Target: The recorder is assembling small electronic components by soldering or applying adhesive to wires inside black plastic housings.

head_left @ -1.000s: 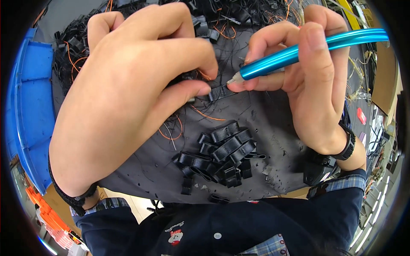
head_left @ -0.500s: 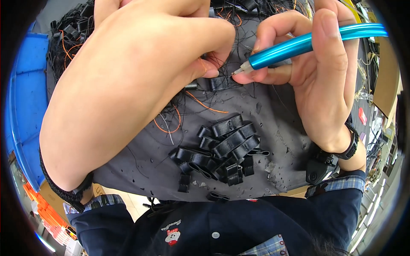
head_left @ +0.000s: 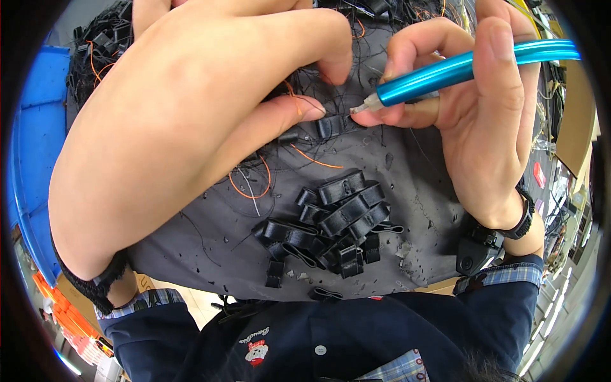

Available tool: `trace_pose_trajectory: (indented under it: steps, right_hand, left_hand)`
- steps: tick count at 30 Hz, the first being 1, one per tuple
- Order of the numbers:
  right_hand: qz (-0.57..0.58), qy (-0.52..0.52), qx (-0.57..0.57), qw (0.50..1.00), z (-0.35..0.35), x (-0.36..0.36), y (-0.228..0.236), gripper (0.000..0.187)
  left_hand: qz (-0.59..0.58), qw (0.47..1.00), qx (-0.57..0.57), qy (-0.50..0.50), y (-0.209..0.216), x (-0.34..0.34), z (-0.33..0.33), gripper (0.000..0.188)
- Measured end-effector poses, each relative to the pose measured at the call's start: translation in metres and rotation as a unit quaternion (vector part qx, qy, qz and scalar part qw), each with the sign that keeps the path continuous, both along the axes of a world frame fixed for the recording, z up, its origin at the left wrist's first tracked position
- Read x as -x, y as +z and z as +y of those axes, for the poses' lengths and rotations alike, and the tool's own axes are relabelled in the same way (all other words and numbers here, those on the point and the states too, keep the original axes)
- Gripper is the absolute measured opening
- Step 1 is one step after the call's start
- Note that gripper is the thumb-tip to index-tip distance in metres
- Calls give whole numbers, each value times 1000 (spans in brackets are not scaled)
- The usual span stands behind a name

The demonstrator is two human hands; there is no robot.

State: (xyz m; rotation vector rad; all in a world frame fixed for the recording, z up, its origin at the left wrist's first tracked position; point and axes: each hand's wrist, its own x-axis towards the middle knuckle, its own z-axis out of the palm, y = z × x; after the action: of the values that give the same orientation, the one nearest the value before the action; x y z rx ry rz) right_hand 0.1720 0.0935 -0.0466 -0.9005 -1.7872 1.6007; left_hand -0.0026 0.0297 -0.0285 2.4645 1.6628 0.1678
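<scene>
My right hand (head_left: 480,105) grips a shiny blue pen-shaped tool (head_left: 433,79) with a pale, narrow tip. That tip and a fingertip beneath it meet the right end of a small black leather-like loop (head_left: 331,126), which has loose black threads around it. My left hand (head_left: 191,108) reaches in from the left, thumb and forefinger apart. Its thumb tip lies just off the loop's left end, with an orange thread crossing the thumb; the other fingers are partly hidden. Another small black piece (head_left: 288,137) lies below the thumb.
Nearer me, a heap of finished-looking black loops (head_left: 347,216) rests on a dark grey cloth (head_left: 420,184) strewn with scraps. Tangled black pieces and threads (head_left: 105,44) pile up at the far left. A blue bin (head_left: 38,146) stands at the left edge.
My left thumb and forefinger have parted from their closed position by the loop. The right hand, with the blue tool, and the loop have shifted slightly to the right.
</scene>
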Motion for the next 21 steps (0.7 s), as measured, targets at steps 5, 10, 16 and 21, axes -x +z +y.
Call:
trace_pose_trajectory:
  steps: [5,10,16,21]
  right_hand:
    - [29,27,7,999,-1,-2,7,27]
    - [21,18,5,1000,3,-7,1,28]
    - [26,26,6,999,3,-5,3,31]
    - [15,18,5,1000,2,-4,4,32]
  left_hand:
    - [-16,999,35,19,15,1,-11,17]
    - [-11,1000,25,1,4,0,-3,13]
    - [-2,1000,-19,-10,4,1,-8,11]
    - [-13,1000,-18,-5,9,3,-6,9]
